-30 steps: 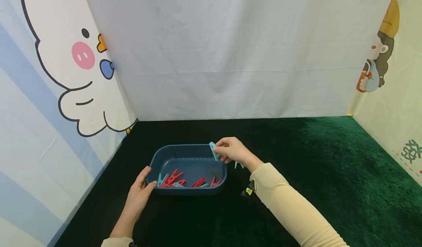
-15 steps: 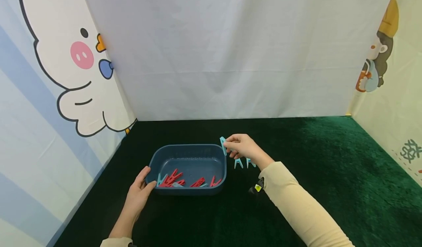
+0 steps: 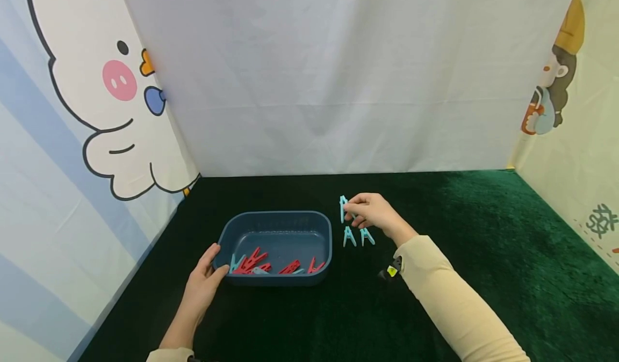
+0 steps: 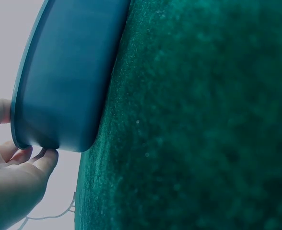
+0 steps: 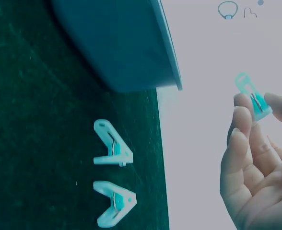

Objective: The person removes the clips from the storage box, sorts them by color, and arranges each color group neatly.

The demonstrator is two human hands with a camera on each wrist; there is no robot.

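My right hand (image 3: 373, 212) pinches a light blue clothespin (image 3: 343, 209) between thumb and fingers, to the right of the blue plastic basin (image 3: 280, 239). In the right wrist view, this clothespin (image 5: 257, 104) shows its metal spring, held above the level of the cloth. Below the hand, two more light blue clothespins (image 3: 350, 237) stand side by side on the green cloth, legs spread. My left hand (image 3: 202, 280) grips the basin's left front corner, thumb at the rim and fingers against the outer wall (image 4: 66, 81). Red clothespins (image 3: 253, 260) and a few light blue ones lie in the basin.
Dark green plush cloth (image 3: 464, 227) covers the table. A pale curtain (image 3: 338, 82) hangs behind it, with a cartoon-printed sheet (image 3: 77, 136) at the left and a yellowish one (image 3: 570, 179) at the right.
My right hand has carried the light blue clothespin from the basin's back right corner rightward, over the two standing clothespins, which now show fully. The left hand and basin have stayed in place.
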